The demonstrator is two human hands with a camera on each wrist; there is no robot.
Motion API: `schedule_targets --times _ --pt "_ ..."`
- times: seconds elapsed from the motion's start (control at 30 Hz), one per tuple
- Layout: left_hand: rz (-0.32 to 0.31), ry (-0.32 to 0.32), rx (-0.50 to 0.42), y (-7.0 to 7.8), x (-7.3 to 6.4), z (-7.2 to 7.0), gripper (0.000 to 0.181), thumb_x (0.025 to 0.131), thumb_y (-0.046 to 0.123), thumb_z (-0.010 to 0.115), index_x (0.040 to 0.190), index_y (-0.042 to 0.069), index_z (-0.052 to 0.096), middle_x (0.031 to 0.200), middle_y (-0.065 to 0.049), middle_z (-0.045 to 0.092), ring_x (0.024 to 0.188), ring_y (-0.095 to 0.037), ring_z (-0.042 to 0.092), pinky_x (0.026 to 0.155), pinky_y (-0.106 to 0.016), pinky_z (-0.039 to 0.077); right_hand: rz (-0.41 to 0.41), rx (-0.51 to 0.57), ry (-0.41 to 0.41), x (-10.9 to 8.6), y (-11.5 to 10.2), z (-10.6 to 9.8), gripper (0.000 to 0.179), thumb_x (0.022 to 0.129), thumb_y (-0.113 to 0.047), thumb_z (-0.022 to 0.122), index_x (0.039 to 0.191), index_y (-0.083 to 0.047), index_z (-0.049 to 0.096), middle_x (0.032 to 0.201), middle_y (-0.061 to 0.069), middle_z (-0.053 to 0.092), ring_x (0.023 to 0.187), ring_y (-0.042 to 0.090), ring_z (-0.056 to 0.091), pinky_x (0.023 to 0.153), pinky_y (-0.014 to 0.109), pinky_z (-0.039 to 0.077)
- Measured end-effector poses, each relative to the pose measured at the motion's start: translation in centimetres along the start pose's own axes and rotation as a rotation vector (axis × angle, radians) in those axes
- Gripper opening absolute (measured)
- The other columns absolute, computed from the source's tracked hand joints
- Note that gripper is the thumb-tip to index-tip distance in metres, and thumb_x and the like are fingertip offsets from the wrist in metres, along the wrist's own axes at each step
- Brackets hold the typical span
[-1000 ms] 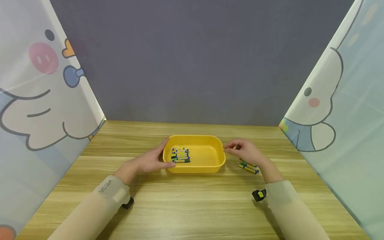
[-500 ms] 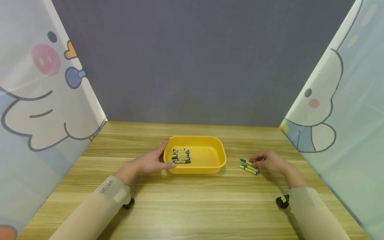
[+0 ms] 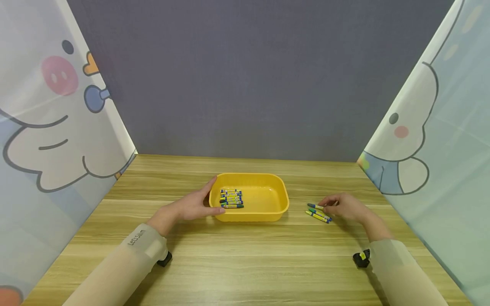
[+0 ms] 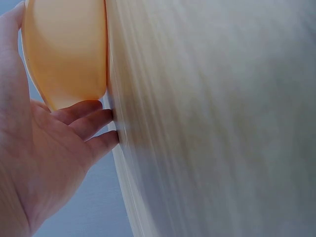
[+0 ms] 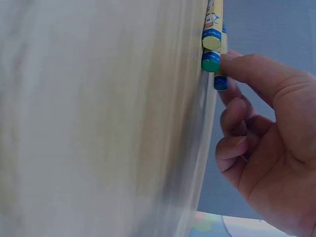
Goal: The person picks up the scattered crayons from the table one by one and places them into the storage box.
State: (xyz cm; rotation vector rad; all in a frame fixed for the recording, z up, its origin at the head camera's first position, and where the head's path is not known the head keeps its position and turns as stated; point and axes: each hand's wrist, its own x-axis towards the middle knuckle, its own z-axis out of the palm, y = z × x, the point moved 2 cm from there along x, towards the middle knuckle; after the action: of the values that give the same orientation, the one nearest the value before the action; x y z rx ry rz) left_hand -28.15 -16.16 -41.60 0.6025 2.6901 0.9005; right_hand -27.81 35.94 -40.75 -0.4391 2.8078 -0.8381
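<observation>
A shallow yellow plastic tray [image 3: 266, 216] stands on the table, several crayons [image 3: 232, 199] lined up in its left end. My left hand [image 3: 193, 205] grips that end, thumb over the front rim and forefinger at the back corner. In the left wrist view, the other fingers [image 4: 91, 121] bend against the tray's outer wall. To the right of the tray, my right hand [image 3: 346, 207] pinches a dark blue crayon [image 3: 314, 206] between thumb and fingers, low over the table. Just in front of it lie a green crayon [image 3: 320, 213] and a yellow crayon [image 3: 317, 217], side by side.
The wood-grain table [image 3: 245, 263] ends at a dark grey panel [image 3: 245, 80] behind the tray. Cartoon-printed curtains [image 3: 69, 110] flank it on both sides. A small black wrist camera [image 3: 361, 258] sits beneath the right sleeve.
My right hand has left the tray's right rim, moved right to the loose crayons and taken hold of the dark blue one. My left hand stays at the tray.
</observation>
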Motion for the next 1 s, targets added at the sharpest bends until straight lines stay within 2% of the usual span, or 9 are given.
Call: schedule_targets --times 0.23,0.53,0.8,1.0 --pt "0.006 -0.008 -0.012 0.0 0.1 -0.1 0.128 0.093 0.074 0.074 0.178 0.022 -0.006 0.18 -0.024 0.027 0.16 -0.046 0.04 0.131 -0.064 0.031 -0.05 -0.035 0.109 0.9 -2.2 -0.9 0.021 0.108 -0.022 0.071 0.124 -0.014 0.083 0.108 0.004 0.076 0.088 0.014 0.061 0.074 0.03 0.051" --pt "0.012 -0.002 -0.009 0.0 0.1 -0.1 0.128 0.093 0.073 0.075 0.179 0.019 -0.003 0.179 -0.025 0.029 0.159 -0.045 0.042 0.131 -0.064 0.032 -0.085 0.012 0.141 3.1 -7.1 -0.8 0.023 0.108 -0.025 0.072 0.128 -0.017 0.081 0.114 0.007 0.073 0.078 0.019 0.055 0.066 0.032 0.048" --pt "0.015 -0.003 -0.025 0.2 0.0 -0.1 0.129 0.093 0.071 0.076 0.179 0.018 -0.003 0.179 -0.024 0.029 0.159 -0.045 0.041 0.131 -0.064 0.032 -0.164 0.082 0.127 5.3 -12.1 0.8 0.02 0.107 -0.025 0.074 0.124 -0.021 0.083 0.114 0.007 0.072 0.078 0.021 0.055 0.065 0.031 0.047" --pt "0.012 -0.003 -0.019 0.2 -0.1 -0.1 0.128 0.093 0.072 0.076 0.179 0.018 -0.003 0.177 -0.025 0.034 0.155 -0.043 0.047 0.129 -0.062 0.036 -0.183 0.093 0.079 7.5 -14.1 2.7 0.019 0.107 -0.022 0.073 0.123 -0.018 0.084 0.115 0.008 0.071 0.078 0.02 0.054 0.066 0.032 0.046"
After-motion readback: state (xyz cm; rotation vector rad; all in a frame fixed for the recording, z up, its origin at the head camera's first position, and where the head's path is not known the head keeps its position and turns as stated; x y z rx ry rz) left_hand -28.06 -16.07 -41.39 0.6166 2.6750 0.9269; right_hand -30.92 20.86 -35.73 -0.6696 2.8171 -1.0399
